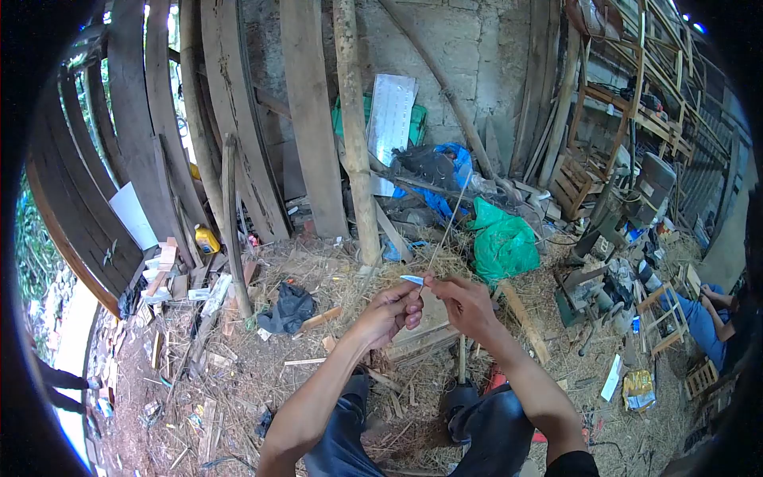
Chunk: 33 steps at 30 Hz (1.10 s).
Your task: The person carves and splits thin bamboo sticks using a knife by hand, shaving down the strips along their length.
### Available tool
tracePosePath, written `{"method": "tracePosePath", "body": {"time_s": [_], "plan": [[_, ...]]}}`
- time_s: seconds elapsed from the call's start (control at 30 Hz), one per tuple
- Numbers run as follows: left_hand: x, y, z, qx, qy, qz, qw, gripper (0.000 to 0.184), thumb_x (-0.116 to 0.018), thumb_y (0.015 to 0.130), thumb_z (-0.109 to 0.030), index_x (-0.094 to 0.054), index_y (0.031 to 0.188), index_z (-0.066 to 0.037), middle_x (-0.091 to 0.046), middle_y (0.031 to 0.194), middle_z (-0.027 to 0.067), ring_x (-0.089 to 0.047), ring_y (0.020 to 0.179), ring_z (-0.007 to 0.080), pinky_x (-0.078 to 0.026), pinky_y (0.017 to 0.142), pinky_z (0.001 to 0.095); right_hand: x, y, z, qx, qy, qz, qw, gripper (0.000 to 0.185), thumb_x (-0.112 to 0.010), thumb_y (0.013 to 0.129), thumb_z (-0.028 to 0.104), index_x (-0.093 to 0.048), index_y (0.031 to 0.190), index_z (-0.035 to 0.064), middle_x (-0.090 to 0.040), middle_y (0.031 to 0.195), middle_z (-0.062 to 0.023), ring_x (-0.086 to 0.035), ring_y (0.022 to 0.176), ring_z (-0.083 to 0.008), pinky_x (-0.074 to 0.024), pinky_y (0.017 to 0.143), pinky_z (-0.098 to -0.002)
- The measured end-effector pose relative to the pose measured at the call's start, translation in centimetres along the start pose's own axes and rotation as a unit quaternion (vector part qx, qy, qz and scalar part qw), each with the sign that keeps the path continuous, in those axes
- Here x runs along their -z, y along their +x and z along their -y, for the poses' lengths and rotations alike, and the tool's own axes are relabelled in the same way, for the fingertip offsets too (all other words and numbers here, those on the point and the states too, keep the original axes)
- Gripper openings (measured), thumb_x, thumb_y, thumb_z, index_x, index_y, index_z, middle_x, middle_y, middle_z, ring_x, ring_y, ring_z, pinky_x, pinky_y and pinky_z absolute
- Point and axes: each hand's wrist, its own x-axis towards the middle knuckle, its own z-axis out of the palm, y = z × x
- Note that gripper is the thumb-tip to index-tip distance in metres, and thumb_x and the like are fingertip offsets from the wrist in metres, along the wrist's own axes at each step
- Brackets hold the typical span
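In the head view my hands meet over my knees, in front of a wooden block (421, 338) on the ground. My left hand (391, 316) is closed around a thin, pale stick (451, 225), which slants up and away to the right. Closed beside it, my right hand (467, 304) grips a knife (412, 279); its short blade points left, close against the stick. The knife's handle is hidden by my fingers.
Wood scraps and shavings litter the ground. A green plastic bag (506, 245) and a wooden post (359, 159) stand ahead. At left are a black plastic bag (288, 310) and yellow jug (207, 239). Machinery (644, 195) and a seated person (719, 330) are at right.
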Motion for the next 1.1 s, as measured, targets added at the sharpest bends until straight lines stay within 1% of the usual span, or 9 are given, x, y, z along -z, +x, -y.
{"method": "tracePosePath", "body": {"time_s": [0.13, 0.23, 0.3, 0.37, 0.43, 0.57, 0.9, 1.0, 1.1], "plan": [[0.2, 0.2, 0.2, -0.011, -0.002, 0.024, 1.000, 0.013, -0.045, 0.091, -0.004, -0.051, 0.103, -0.005, -0.037, 0.071, -0.0019, -0.040, 0.062, 0.0113, -0.035, 0.057, 0.0240, 0.1, 0.0, -0.5, 0.018, -0.011, -0.023, 1.000, 0.033, -0.056, 0.073, -0.012, -0.065, 0.099, 0.0071, -0.062, 0.076, -0.0102, -0.062, 0.062, -0.0234, -0.0469, 0.052, -0.0304], [0.0, 0.0, 0.2, 0.002, 0.018, 0.051, 0.999, 0.030, -0.045, 0.092, -0.005, -0.048, 0.122, -0.004, -0.037, 0.072, -0.0021, -0.039, 0.062, 0.0110, -0.035, 0.056, 0.0238, 0.9, 0.4, -2.0, -0.006, 0.011, -0.110, 0.994, 0.034, -0.060, 0.076, -0.002, -0.064, 0.105, 0.0163, -0.061, 0.079, -0.0081, -0.061, 0.064, -0.0274, -0.0475, 0.052, -0.0357], [0.3, -0.1, 0.5, 0.023, 0.022, 0.102, 0.994, 0.050, -0.044, 0.093, -0.002, -0.033, 0.141, -0.008, -0.039, 0.075, -0.0029, -0.041, 0.066, 0.0101, -0.038, 0.060, 0.0241, 1.8, 0.3, -1.1, -0.018, 0.010, -0.102, 0.995, 0.030, -0.058, 0.075, -0.007, -0.065, 0.098, 0.0107, -0.061, 0.077, -0.0093, -0.061, 0.063, -0.0255, -0.0468, 0.051, -0.0331], [0.7, 0.3, 0.6, 0.020, 0.017, 0.071, 0.997, 0.051, -0.044, 0.093, -0.002, -0.031, 0.142, -0.009, -0.038, 0.075, -0.0027, -0.041, 0.066, 0.0100, -0.038, 0.060, 0.0241, 1.9, 0.2, -0.5, -0.025, 0.010, -0.094, 0.995, 0.026, -0.057, 0.073, -0.011, -0.065, 0.092, 0.0050, -0.062, 0.075, -0.0106, -0.062, 0.061, -0.0235, -0.0460, 0.051, -0.0304], [1.0, 0.4, 0.6, 0.022, 0.011, 0.039, 0.999, 0.052, -0.043, 0.093, -0.002, -0.030, 0.143, -0.010, -0.038, 0.075, -0.0025, -0.040, 0.066, 0.0100, -0.037, 0.060, 0.0242, 1.0, -0.7, 0.5, 0.017, 0.032, 0.021, 0.999, 0.030, -0.058, 0.073, -0.011, -0.065, 0.097, 0.0057, -0.061, 0.075, -0.0112, -0.062, 0.060, -0.0239, -0.0454, 0.049, -0.0299], [1.2, 0.1, 0.2, 0.013, -0.012, 0.091, 0.996, 0.054, -0.045, 0.093, -0.002, -0.028, 0.143, -0.011, -0.038, 0.076, -0.0025, -0.040, 0.066, 0.0100, -0.037, 0.060, 0.0232, 0.5, -0.3, 0.2, 0.024, 0.042, 0.001, 0.999, 0.040, -0.063, 0.075, -0.003, -0.064, 0.110, 0.0164, -0.061, 0.075, -0.0079, -0.058, 0.056, -0.0243, -0.0453, 0.048, -0.0343], [0.8, 0.4, 0.0, 0.016, -0.048, 0.048, 0.998, 0.063, -0.042, 0.085, 0.007, -0.026, 0.144, -0.010, -0.036, 0.073, -0.0029, -0.037, 0.061, 0.0084, -0.034, 0.056, 0.0213, 1.3, 0.6, -0.5, -0.021, 0.018, -0.001, 1.000, 0.034, -0.062, 0.074, -0.006, -0.065, 0.104, 0.0111, -0.061, 0.074, -0.0095, -0.059, 0.059, -0.0255, -0.0458, 0.050, -0.0347], [1.4, -0.1, 0.3, 0.031, -0.001, 0.170, 0.985, 0.057, -0.045, 0.091, 0.001, -0.026, 0.143, -0.010, -0.037, 0.077, -0.0029, -0.040, 0.066, 0.0096, -0.038, 0.060, 0.0226, 1.5, 0.4, -3.1, -0.010, 0.058, -0.134, 0.989, 0.033, -0.063, 0.074, -0.005, -0.065, 0.103, 0.0110, -0.062, 0.076, -0.0104, -0.060, 0.061, -0.0276, -0.0470, 0.051, -0.0352], [1.3, 0.0, 0.5, 0.027, -0.023, 0.121, 0.992, 0.055, -0.043, 0.090, 0.004, -0.029, 0.141, -0.008, -0.037, 0.079, -0.0024, -0.041, 0.067, 0.0102, -0.038, 0.061, 0.0239, 1.5, 0.0, -2.0, -0.004, 0.064, -0.149, 0.987, 0.032, -0.064, 0.074, -0.005, -0.065, 0.102, 0.0110, -0.062, 0.077, -0.0104, -0.061, 0.062, -0.0280, -0.0472, 0.052, -0.0337]]}}
